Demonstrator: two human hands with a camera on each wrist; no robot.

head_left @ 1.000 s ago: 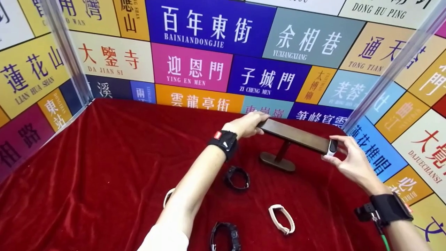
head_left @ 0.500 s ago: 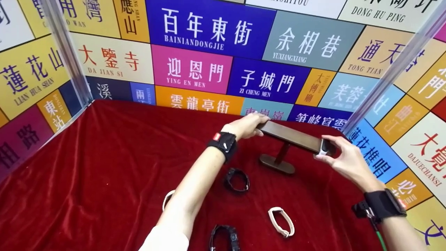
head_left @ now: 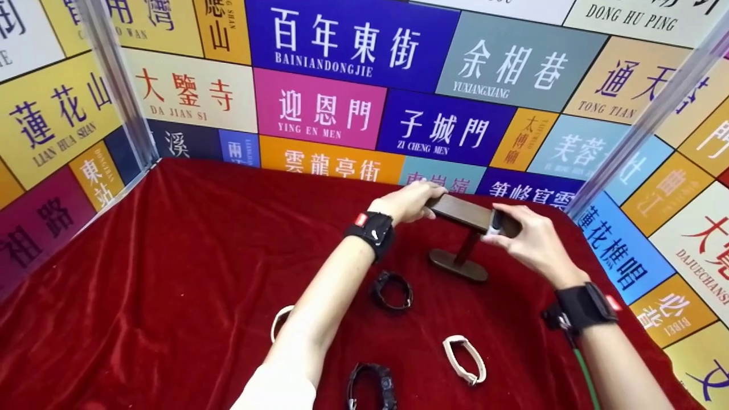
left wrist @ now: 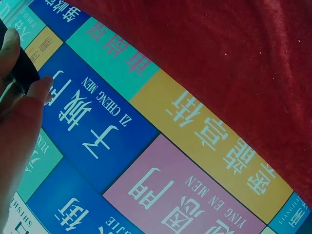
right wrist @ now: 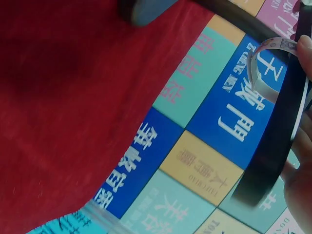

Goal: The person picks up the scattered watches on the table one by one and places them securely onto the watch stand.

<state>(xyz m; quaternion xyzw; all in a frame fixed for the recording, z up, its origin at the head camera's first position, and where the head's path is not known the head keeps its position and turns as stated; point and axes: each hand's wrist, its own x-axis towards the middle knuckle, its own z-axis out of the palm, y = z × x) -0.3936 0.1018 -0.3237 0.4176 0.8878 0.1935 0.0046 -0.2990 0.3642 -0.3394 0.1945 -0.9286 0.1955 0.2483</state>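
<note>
Two holds, head view: gripping brown stand [head_left: 462, 213] at one end with left hand [head_left: 409, 201], pinching white watch [head_left: 494, 228], looped round stand, in right hand [head_left: 531, 234]. Left wrist: stand tip between fingertips [left wrist: 41, 88]. Right wrist: strap [right wrist: 276, 43] beside thumb [right wrist: 306, 57].

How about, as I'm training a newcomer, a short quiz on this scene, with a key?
1. Which hand pinches the white-strapped band on the brown bar?
2. True or false: the left hand lies flat on the red cloth.
3. How many other bands lie on the red cloth?

Key:
1. The right hand.
2. False; it grips the brown bar.
3. Four, one partly hidden by the left arm.
</note>
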